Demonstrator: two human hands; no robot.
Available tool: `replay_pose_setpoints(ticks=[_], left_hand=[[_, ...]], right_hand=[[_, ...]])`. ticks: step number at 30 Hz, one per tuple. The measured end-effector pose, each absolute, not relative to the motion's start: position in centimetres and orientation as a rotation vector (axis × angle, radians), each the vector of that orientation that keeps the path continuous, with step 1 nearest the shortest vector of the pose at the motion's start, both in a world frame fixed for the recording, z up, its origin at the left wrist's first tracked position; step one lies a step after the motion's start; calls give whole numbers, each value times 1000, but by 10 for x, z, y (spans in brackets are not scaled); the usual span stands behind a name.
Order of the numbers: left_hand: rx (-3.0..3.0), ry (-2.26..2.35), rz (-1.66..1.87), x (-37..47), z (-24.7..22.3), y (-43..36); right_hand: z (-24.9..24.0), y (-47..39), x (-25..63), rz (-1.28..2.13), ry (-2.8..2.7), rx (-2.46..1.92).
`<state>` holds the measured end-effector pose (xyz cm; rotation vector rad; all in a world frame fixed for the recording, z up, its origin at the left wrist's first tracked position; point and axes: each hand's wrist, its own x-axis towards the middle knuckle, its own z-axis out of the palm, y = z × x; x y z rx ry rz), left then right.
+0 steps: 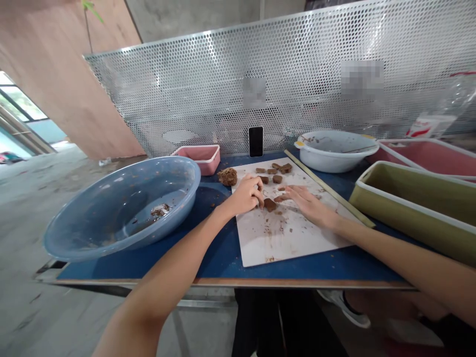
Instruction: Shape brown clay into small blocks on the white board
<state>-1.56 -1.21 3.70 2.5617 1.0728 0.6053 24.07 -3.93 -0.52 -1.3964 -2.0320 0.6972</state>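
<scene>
On a white board (260, 243) smeared with brown crumbs lies a dark brown clay-like piece (270, 205) between my two hands. My left hand (248, 194) has bent, parted fingers at the piece's left side and holds nothing that I can make out. To the right, my right hand (303, 201) stretches its fingers toward the same piece, palm down. Several small brown blocks (277, 179) are set out farther back on the board. A rough brown lump (227, 176) sits at the board's left back edge.
A large blue basin (122, 198) stands at left, a pink tray (203, 157) behind it. A phone (256, 142) leans on the perforated metal screen (208, 94). A wooden strip (327, 187), white basin (334, 153), green planter (416, 203) and clear bottle (439, 116) are at right.
</scene>
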Motion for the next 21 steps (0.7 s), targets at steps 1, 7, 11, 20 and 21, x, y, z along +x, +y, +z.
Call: replay_pose_setpoints(ticks=[1,7,11,20,21], left_hand=[[2574,1072,594,-16,37,-11],[2619,1086,576,-20,31,-2],[2646,1026,607,-22,23,4],[2644,891,688,-25,12,11],[2643,897,689,-25,12,11]], right_hand=[[-5,-39,241,727,-2026,-1383],[-4,-40,240,741,-2031,-1400],[-3,-42,238,749,-2031,-1427],[3,-45,235,806,-1987,-1444],[3,-45,235,812,-1975,-1451]])
